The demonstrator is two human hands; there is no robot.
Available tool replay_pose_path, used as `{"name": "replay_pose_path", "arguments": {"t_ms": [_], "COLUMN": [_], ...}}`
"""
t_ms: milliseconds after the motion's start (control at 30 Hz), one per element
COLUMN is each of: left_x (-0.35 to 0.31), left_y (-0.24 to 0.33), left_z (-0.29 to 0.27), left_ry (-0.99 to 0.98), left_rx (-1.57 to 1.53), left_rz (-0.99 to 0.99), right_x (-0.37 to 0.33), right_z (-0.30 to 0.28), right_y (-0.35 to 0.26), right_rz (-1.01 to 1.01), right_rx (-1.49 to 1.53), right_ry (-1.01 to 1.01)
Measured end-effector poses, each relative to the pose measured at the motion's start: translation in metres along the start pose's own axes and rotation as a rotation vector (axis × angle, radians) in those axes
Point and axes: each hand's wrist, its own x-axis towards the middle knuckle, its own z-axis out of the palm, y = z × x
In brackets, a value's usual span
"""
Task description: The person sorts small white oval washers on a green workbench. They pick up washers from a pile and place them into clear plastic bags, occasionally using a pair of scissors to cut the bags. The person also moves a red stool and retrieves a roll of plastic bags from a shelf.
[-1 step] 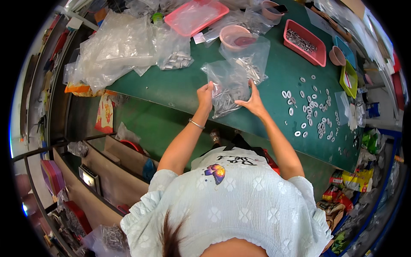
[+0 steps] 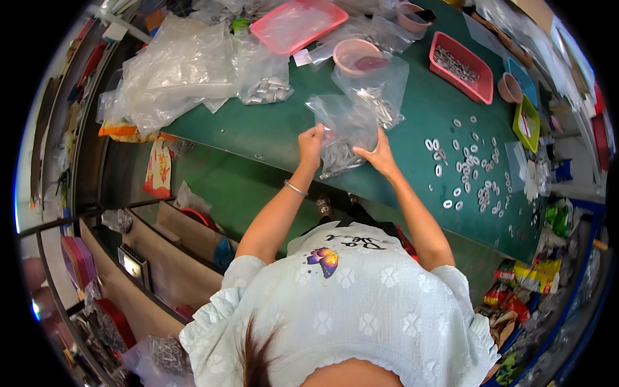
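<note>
Between my two hands, near the table's front edge, a clear plastic bag (image 2: 338, 116) holds many small grey metal parts (image 2: 342, 155) in its lower end. My left hand (image 2: 311, 145) pinches the bag's left side with fingers and thumb closed. My right hand (image 2: 380, 153) grips the bag's right side, its thumb across the front; its fingers are partly hidden behind the plastic. Just beyond lies another clear bag (image 2: 389, 77) with silvery parts in it, partly overlapped by the one I hold.
Oval metal rings (image 2: 474, 164) lie scattered on the green table (image 2: 258, 132) at right. Beyond them stand a pink tray (image 2: 487, 90) of small parts and a green tray (image 2: 527, 122). A pile of clear bags (image 2: 187, 71) covers the far left, near a pink bowl (image 2: 348, 48).
Both hands keep their grip on the bag, with the right hand's fingers shifted very slightly. The whole view has moved a little.
</note>
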Motion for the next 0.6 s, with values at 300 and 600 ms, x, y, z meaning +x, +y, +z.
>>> {"name": "replay_pose_path", "arguments": {"t_ms": [300,600], "left_x": [-0.048,-0.129], "left_y": [0.038,0.148], "left_z": [0.023,0.003], "left_ry": [0.102,0.276], "left_rx": [0.059,-0.119], "left_rz": [0.102,0.430], "right_x": [0.029,0.049], "right_z": [0.006,0.009], "right_y": [-0.034,-0.180], "right_rz": [0.194,-0.106], "right_rx": [0.133,0.524], "right_ry": [-0.135,-0.440]}}
